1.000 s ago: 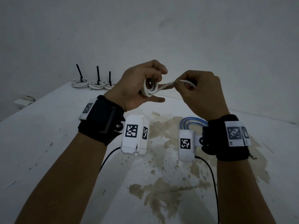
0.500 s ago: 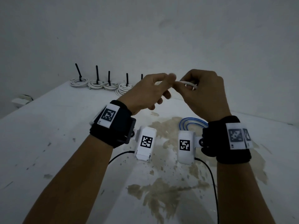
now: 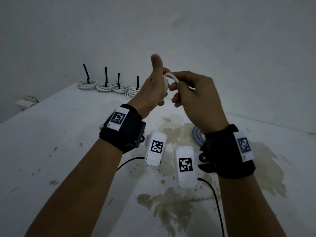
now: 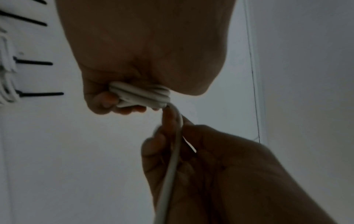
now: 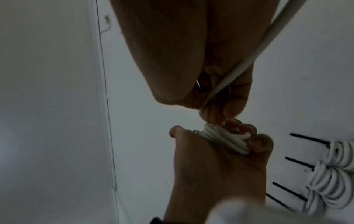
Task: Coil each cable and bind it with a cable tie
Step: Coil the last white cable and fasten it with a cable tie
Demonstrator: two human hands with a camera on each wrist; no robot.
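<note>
My left hand is raised above the table with its thumb up, its fingers curled round a small coil of white cable. The free end of that white cable arcs over to my right hand, which pinches it between thumb and fingers close beside the coil. In the wrist views the loose length of cable runs through the right hand's fingers. No cable tie shows on this coil.
Several white coils bound with upright black ties stand in a row at the table's far left. A blue cable coil lies on the stained white table under my right wrist. A wall stands behind.
The left hand turned from palm-down to thumb-up and rose, wrapping more cable onto the coil. The right hand stayed close, feeding a shorter free end.
</note>
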